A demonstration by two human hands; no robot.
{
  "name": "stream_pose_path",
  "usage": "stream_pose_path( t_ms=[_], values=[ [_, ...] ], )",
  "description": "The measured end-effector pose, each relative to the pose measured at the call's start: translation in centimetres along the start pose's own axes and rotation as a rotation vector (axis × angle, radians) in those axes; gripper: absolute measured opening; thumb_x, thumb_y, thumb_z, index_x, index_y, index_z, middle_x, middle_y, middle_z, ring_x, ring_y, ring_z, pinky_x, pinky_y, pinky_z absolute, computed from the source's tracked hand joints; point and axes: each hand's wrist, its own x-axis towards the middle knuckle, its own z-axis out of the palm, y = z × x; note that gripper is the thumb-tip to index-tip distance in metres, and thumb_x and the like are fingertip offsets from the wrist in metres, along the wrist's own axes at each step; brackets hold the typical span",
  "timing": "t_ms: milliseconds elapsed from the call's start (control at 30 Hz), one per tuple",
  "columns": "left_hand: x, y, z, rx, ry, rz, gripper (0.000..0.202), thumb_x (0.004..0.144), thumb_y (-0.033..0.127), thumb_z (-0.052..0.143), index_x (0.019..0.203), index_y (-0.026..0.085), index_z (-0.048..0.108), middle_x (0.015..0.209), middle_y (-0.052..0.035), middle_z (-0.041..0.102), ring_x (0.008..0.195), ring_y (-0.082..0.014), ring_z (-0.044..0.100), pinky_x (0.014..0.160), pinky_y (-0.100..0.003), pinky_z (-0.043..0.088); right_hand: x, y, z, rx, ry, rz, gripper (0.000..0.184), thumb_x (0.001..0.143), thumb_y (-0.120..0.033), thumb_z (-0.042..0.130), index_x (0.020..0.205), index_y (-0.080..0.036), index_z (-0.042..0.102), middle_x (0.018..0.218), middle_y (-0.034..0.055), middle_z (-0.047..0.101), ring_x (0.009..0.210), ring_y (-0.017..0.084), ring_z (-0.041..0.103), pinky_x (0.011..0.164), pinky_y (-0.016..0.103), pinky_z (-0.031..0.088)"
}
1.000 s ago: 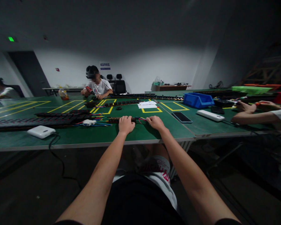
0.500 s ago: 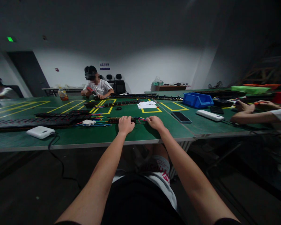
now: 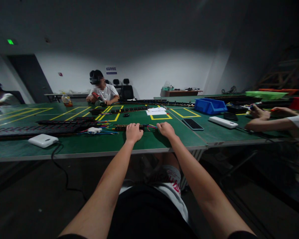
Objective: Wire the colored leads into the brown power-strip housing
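Observation:
On the green table (image 3: 109, 142) lies a short dark strip-shaped part (image 3: 120, 127) with coloured wires (image 3: 149, 126) coming out of its right end. My left hand (image 3: 134, 132) is closed over the strip near that end, pressing it to the table. To the right, my right hand (image 3: 165, 129) pinches the far ends of the wires; its fingertips are partly hidden by the hand itself. Left of the strip sits a white connector block (image 3: 94, 130) with red and blue wires. Beyond it stretch several long dark strips (image 3: 47, 126).
A smartphone (image 3: 193, 124), a white power bank (image 3: 223, 122) and a blue bin (image 3: 210, 106) stand to the right. Papers (image 3: 156, 111) lie ahead. Another white device (image 3: 43, 140) with a cable is at left. A co-worker (image 3: 103, 91) sits opposite; another person's arms (image 3: 269, 119) rest at right.
My right hand has shifted very slightly to the right, still at the wire ends. My left hand stays on the strip.

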Motion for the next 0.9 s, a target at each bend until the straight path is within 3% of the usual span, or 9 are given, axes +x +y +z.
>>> stream_pose_path(
  t_ms=[333, 500, 700, 800, 900],
  values=[
    [0.0, 0.0, 0.1, 0.011, 0.003, 0.003, 0.037, 0.093, 0.030, 0.052, 0.125, 0.017, 0.067, 0.123, -0.0144, 0.069, 0.121, -0.0308, 0.058, 0.110, -0.046, 0.041, 0.3, 0.2, 0.4, 0.040, -0.069, -0.014, 0.047, 0.105, -0.046, 0.043, 0.090, -0.019, 0.079, 0.098, 0.0137, 0.076, 0.091, 0.023, 0.069, 0.072, 0.027, 0.042],
    [0.0, 0.1, 0.1, 0.037, 0.010, -0.004, 0.034, 0.092, 0.028, 0.054, 0.121, 0.018, 0.068, 0.120, -0.0137, 0.070, 0.119, -0.0305, 0.058, 0.108, -0.044, 0.042, 0.3, 0.6, 0.9, 0.100, 0.040, -0.029, 0.032, 0.098, -0.047, 0.059, 0.105, -0.020, 0.073, 0.100, 0.0093, 0.072, 0.093, 0.020, 0.065, 0.074, 0.026, 0.043],
    [0.1, -0.1, 0.3, 0.030, 0.007, 0.002, 0.035, 0.093, 0.030, 0.054, 0.123, 0.019, 0.068, 0.122, -0.0134, 0.070, 0.120, -0.0304, 0.058, 0.110, -0.045, 0.041, 0.3, 1.1, 1.2, 0.196, 0.085, -0.081, 0.031, 0.088, -0.037, 0.075, 0.113, -0.021, 0.067, 0.104, 0.0059, 0.068, 0.091, 0.018, 0.063, 0.074, 0.026, 0.044],
    [0.1, -0.1, 0.4, 0.028, 0.017, 0.004, 0.035, 0.093, 0.030, 0.054, 0.122, 0.018, 0.068, 0.121, -0.0139, 0.070, 0.119, -0.0310, 0.058, 0.110, -0.045, 0.042, 0.4, 1.0, 1.2, 0.240, 0.138, -0.102, 0.029, 0.087, -0.032, 0.075, 0.113, -0.022, 0.067, 0.107, 0.0057, 0.070, 0.093, 0.018, 0.064, 0.076, 0.026, 0.045],
    [0.1, -0.2, 0.4, 0.023, 0.015, 0.004, 0.035, 0.093, 0.030, 0.054, 0.123, 0.018, 0.068, 0.122, -0.0140, 0.070, 0.120, -0.0309, 0.058, 0.110, -0.046, 0.042, 0.4, 0.9, 1.1, 0.267, 0.073, -0.083, 0.017, 0.091, -0.029, 0.069, 0.106, -0.023, 0.069, 0.098, 0.0038, 0.075, 0.089, 0.018, 0.067, 0.075, 0.025, 0.045]
  ],
)
